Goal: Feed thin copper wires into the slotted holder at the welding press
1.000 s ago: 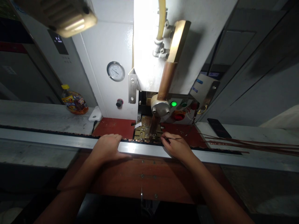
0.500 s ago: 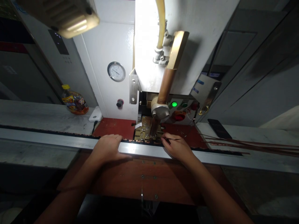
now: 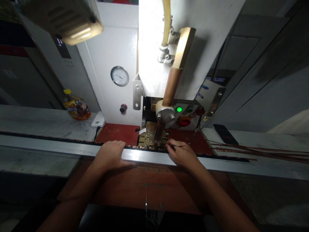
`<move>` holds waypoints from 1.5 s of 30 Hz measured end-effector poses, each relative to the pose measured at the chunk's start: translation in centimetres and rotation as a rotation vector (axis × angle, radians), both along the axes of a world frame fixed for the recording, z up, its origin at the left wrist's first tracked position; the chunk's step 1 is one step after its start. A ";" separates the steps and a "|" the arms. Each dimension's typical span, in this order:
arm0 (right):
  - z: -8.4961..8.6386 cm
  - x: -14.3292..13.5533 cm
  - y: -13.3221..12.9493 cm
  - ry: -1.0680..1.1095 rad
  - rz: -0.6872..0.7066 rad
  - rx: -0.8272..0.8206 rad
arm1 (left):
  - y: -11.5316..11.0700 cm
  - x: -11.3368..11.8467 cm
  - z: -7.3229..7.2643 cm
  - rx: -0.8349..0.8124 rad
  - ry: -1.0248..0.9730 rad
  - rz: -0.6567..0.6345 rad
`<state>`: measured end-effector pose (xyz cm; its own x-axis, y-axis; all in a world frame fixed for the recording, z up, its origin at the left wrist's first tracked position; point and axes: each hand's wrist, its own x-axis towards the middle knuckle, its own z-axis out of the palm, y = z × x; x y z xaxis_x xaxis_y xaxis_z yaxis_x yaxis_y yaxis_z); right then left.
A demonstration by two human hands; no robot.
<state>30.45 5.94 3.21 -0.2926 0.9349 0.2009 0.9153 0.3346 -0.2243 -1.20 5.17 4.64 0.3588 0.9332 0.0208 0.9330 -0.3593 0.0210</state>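
Note:
A long aluminium rail (image 3: 142,155) runs across the bench, with a dark strip dotted with copper-coloured bits along its back edge. My left hand (image 3: 111,154) is closed over the rail left of centre, fingers on the far side and thumb along the front. My right hand (image 3: 184,154) rests at the rail right of centre, pinching a thin dark rod (image 3: 178,146) whose tip is hard to make out. Between the hands, the machine's copper electrode arm (image 3: 158,130) comes down at the brass fixture block (image 3: 146,140) behind the rail.
Thin copper strips (image 3: 260,151) lie at the right, near a black phone (image 3: 225,133). A drink bottle (image 3: 76,106) and a small white box (image 3: 98,120) stand at the left. The machine's face carries a pressure gauge (image 3: 120,76) and a lit green button (image 3: 179,109). A lamp (image 3: 72,25) hangs upper left.
The view has shifted slightly. Both hands keep nearly the same places and grips, and the electrode arm shows no clear movement.

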 end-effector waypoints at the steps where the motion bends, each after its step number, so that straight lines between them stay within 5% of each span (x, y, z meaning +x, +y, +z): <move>1: 0.0 0.0 0.0 0.000 -0.004 -0.001 | 0.0 0.0 0.1 -0.003 0.004 0.004; 22: 0.1 -0.1 -0.2 0.010 -0.016 -0.008 | -0.2 0.2 0.6 -0.030 -0.005 0.021; 45: -0.6 0.2 -1.3 0.074 0.055 0.106 | -1.2 -0.3 -1.0 0.114 0.020 -0.022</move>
<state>30.65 4.66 2.65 -0.3235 0.8902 0.3207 0.8771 0.4093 -0.2514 -1.52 3.94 3.68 0.3802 0.9173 0.1187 0.9249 -0.3783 -0.0392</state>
